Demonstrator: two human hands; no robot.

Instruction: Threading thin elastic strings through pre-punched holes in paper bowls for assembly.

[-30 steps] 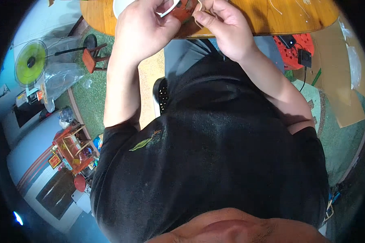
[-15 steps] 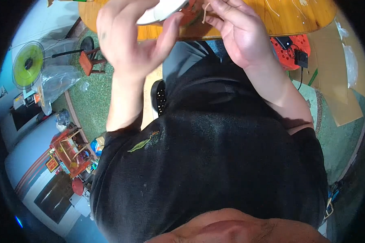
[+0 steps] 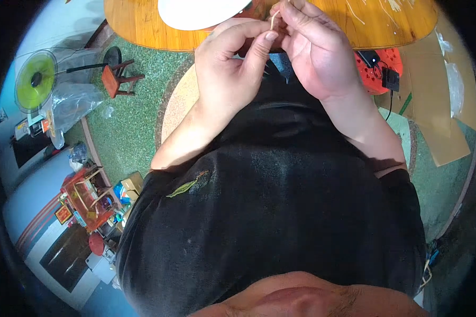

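Pale strip: we are seeing it (image 3: 273,20) running between the two hands near 12 o'clock in the view, its upper part lying at the right fingertips and its lower end reaching the left thumb and index finger.
Right hand: (image 3: 322,53) we are finding its thumb and fingers closing on the strip from 1 o'clock.
Left hand: (image 3: 226,66) its thumb and index finger are coming close together at the strip's 7 o'clock end; whether they are gripping it, we cannot tell.
White dish: (image 3: 198,11) it is resting on the wooden table (image 3: 137,29), toward 9 o'clock from the strip.
Loose strands: (image 3: 356,13) we are noticing these pale pieces lying on the tabletop toward 3 o'clock from the strip.
Around the person: a green fan (image 3: 29,87) is standing near 10 o'clock in the view, and a black adapter (image 3: 390,79) is sitting near 2 o'clock.
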